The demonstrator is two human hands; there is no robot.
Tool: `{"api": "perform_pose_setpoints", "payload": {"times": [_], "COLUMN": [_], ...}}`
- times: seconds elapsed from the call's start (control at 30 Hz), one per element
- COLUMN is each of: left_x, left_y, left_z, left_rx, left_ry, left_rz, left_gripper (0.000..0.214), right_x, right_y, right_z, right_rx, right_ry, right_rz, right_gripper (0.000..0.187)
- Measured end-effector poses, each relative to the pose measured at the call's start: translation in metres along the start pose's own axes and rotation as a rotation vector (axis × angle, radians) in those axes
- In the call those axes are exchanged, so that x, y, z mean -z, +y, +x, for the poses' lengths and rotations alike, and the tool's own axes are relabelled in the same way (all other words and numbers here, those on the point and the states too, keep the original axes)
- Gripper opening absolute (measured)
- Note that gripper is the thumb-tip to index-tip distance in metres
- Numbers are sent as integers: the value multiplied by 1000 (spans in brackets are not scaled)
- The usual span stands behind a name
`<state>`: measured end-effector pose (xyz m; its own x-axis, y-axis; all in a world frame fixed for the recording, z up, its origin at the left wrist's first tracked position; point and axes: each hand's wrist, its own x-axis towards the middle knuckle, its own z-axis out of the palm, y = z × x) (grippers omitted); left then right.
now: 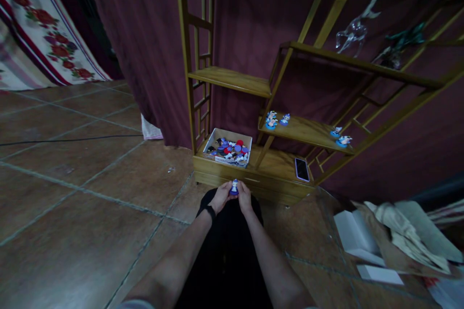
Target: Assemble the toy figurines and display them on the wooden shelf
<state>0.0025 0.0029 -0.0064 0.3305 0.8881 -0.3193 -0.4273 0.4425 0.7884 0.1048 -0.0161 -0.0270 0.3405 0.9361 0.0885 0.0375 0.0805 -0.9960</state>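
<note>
Between my two hands, just above my knees, is a small toy figurine [234,187] with a purple top and a purple round base, held upright. The fingers of my left hand [222,197] close on its left side, and a dark band circles that wrist. My right hand [244,197] grips it from the right. Beyond my hands, a white cardboard box [209,147] sits on the low cabinet, filled with purple, red, black and white figurine pieces. Several finished-looking figurines [271,120] stand on the small middle shelf [308,131], at its left and right ends.
A phone [302,169] lies on the cabinet top [279,161] at right. An upper shelf [362,63] bears a clear glass deer [353,34]. White boxes [357,236] and cloths [408,231] lie on the floor at right. A black cable [72,140] crosses the tiles at left.
</note>
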Motion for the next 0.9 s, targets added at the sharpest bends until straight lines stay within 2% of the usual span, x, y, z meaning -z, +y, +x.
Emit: {"api": "perform_pose_setpoints", "payload": {"times": [0.2,0.57,0.9], "left_x": [0,-1,-2], "left_y": [0,2,2], "left_z": [1,-1,-3], "left_rx": [3,20,12], "left_ry": [18,5,-4], "left_rz": [3,-34,-8], "left_gripper": [15,15,16], "right_x": [1,3,1], "right_y": [2,-1,7], "right_z": [0,1,-1], "right_rx": [33,8,36], "right_ry": [7,-3,0], "right_rz": [-22,-77,-156], "right_gripper": [34,35,36]}}
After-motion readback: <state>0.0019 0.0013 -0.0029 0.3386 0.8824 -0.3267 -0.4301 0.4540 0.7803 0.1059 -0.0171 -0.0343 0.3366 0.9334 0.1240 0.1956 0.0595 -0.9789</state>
